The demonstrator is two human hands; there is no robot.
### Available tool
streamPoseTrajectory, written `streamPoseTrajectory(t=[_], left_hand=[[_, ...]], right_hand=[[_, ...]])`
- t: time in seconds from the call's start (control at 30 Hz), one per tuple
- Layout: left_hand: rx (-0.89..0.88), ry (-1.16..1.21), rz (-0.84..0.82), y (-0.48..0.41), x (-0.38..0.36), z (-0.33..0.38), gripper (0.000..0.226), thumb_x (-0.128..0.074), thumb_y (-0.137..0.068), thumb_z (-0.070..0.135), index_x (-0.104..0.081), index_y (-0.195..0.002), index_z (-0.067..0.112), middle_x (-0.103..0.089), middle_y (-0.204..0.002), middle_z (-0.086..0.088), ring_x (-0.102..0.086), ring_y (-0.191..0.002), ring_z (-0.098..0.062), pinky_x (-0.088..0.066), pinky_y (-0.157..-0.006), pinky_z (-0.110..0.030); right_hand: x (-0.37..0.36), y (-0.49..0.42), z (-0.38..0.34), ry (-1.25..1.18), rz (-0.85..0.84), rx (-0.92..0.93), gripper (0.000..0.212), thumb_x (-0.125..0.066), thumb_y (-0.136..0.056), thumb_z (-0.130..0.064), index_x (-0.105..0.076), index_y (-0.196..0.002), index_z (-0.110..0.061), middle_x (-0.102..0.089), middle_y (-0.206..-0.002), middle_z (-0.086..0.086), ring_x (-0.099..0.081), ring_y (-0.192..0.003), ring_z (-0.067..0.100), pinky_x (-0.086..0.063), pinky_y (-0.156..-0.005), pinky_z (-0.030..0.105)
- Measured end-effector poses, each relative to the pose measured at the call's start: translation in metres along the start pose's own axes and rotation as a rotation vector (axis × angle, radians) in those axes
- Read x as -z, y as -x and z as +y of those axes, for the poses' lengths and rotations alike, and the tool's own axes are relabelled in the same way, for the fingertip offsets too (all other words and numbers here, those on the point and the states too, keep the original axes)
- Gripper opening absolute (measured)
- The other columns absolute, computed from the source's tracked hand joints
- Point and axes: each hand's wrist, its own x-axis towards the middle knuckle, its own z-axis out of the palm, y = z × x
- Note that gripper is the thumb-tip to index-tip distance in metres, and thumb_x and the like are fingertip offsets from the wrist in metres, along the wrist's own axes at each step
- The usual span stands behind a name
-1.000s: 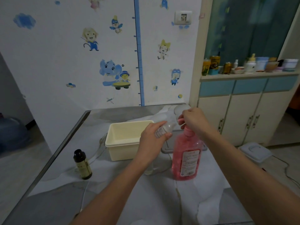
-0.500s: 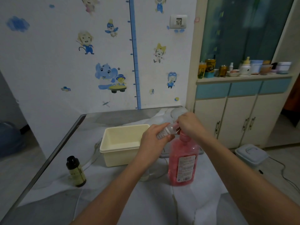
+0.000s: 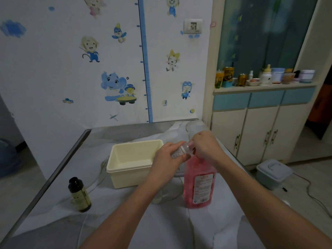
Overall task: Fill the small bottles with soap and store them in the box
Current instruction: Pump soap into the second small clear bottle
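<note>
Left hand point(image 3: 166, 159) and right hand point(image 3: 206, 147) grip the small bottle point(image 3: 180, 151) over the soap bottle point(image 3: 199, 185), box point(image 3: 132, 174) alongside.

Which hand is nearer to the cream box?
Left. The left hand holds the small bottle by the right end of the box; the right hand is farther right, above the pink bottle.

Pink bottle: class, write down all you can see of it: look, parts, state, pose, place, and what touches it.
The pink bottle is tall, seemingly translucent plastic, nearly full of pink liquid, with a white printed label in front. It stands upright on the white sheet, right of the cream box. The right hand hides its top, so cap and any contact cannot be told; that hand and the left hand hold a small bottle just above it.
</note>
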Motion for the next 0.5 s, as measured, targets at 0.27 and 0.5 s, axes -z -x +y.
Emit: streamPoseTrajectory(t=[0.27,0.5], left_hand=[[-0.024,-0.032,-0.013,-0.005,0.008,0.002,0.038,-0.075,-0.078,0.024,-0.068,-0.114,0.033,-0.058,-0.089,0.007,-0.055,-0.083,-0.004,-0.037,-0.069,-0.009],[-0.006,-0.013,-0.033,0.000,0.004,-0.003,0.039,-0.075,-0.079,0.018,-0.069,-0.117,0.025,-0.052,-0.080,0.013,-0.050,-0.074,0.012,-0.035,-0.066,-0.003]], right_hand=[[0.003,-0.007,0.000,-0.075,0.008,-0.023,0.026,-0.071,-0.078,-0.017,-0.071,-0.104,-0.014,-0.069,-0.100,0.002,-0.062,-0.097,0.017,-0.050,-0.088,0.028],[-0.014,-0.002,0.006,-0.712,0.041,-0.300,0.032,-0.043,-0.087,-0.017,-0.069,-0.092,0.002,-0.062,-0.062,0.002,-0.059,-0.049,0.011,-0.047,-0.049,0.023]])
